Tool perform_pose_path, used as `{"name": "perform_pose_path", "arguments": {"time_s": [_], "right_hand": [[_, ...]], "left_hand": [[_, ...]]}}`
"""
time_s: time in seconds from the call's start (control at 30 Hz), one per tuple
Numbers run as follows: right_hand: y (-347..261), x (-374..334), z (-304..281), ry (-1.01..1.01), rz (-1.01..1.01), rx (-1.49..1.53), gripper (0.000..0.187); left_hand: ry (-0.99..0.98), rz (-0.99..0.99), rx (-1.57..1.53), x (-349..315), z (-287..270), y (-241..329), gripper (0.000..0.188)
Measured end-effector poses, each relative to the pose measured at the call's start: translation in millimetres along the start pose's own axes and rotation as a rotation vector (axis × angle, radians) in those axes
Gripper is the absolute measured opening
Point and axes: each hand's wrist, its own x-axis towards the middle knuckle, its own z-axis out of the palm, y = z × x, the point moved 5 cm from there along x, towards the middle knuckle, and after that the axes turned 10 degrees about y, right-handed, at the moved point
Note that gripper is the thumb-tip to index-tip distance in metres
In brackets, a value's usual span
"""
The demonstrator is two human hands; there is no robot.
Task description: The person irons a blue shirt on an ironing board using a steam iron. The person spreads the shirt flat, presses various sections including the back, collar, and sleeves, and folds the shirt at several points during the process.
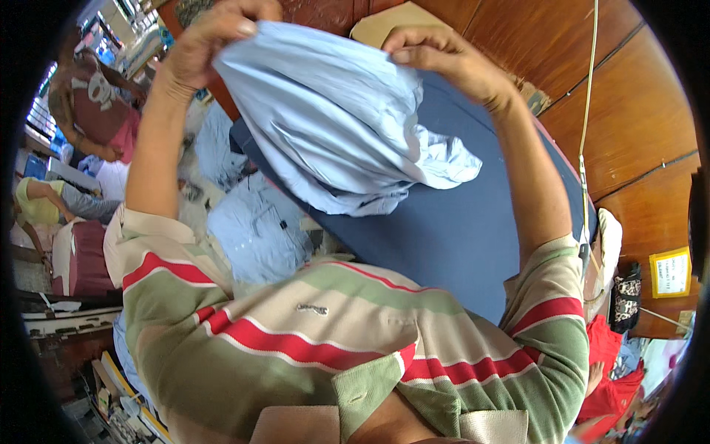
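Observation:
A light blue garment [318, 118] hangs stretched between my raised hands over a table covered in navy cloth [458, 237]. At the garment's upper left corner, my left hand [207, 48] is closed on the edge, the thumb showing on top. My right hand [451, 63] pinches the upper right corner between thumb and fingers. Soft folds run down the cloth, and its lower right end drapes loosely onto the navy cover. Whether it is a shirt or another piece of clothing cannot be made out.
More light blue clothes [259, 229] lie left of the table. A cord [589, 96] hangs before the wooden wall [643, 96] on the right. Brown cardboard [399, 22] sits at the far end. One person [96, 103] stands far left; another in yellow [41, 200] is nearer.

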Motion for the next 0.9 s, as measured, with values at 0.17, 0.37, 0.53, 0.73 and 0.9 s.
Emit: {"name": "perform_pose_path", "arguments": {"time_s": [0.17, 0.37, 0.53, 0.73, 0.9], "right_hand": [[-50.3, 3.5, -51.3, 0.025, 0.015, -0.149, 0.021], [-76.4, -1.8, -34.5, 0.27, -0.054, -0.098, 0.025], [-89.2, -39.5, -17.5, 0.447, -0.184, 0.163, 0.022], [105.4, -239.1, 27.9, 1.112, 0.622, -0.043, 0.027], [151.3, -314.9, 27.1, 0.908, 0.91, -0.529, 0.024]], "left_hand": [[0.216, 0.072, -0.189, 1.3, -98.6, 36.3, 0.022], [0.499, 0.237, -0.181, 12.5, -207.5, 49.0, 0.024], [0.375, 0.067, 0.409, 104.9, -199.1, -12.5, 0.023], [-0.652, 0.026, 0.681, 211.4, 130.3, -248.2, 0.023], [-0.694, 0.002, 0.829, 133.2, 261.3, -320.1, 0.02]]}}
